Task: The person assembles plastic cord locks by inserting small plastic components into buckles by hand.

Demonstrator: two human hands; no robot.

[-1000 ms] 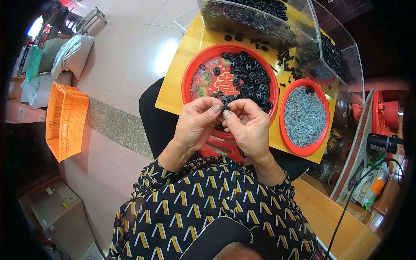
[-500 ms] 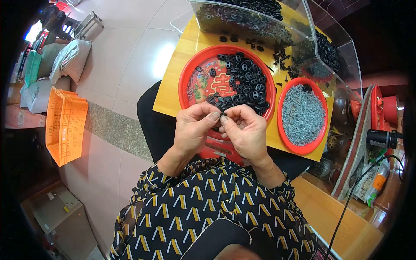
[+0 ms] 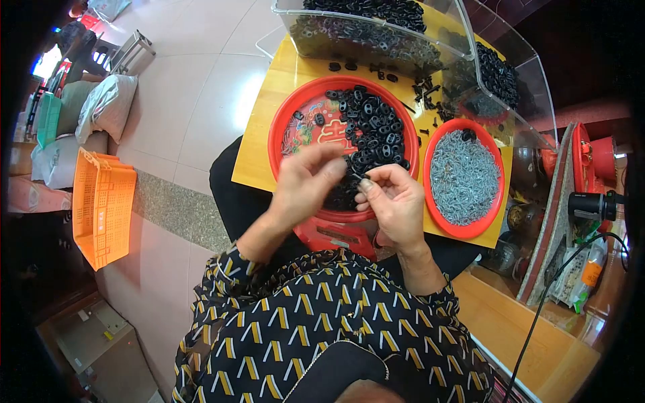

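Head view: pinching small part (image 3: pixel 358 176) in right hand (image 3: pixel 396 205), apart from left hand (image 3: pixel 304 181), too blurred to tell its hold; probably light, stiff, better gripped by edges.

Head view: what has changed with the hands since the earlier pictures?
The left hand has parted from the right hand, moving forward over the larger red tray; whether it holds anything is too blurred to tell. The right hand still pinches a small piece. The black parts and smaller red tray look unchanged.
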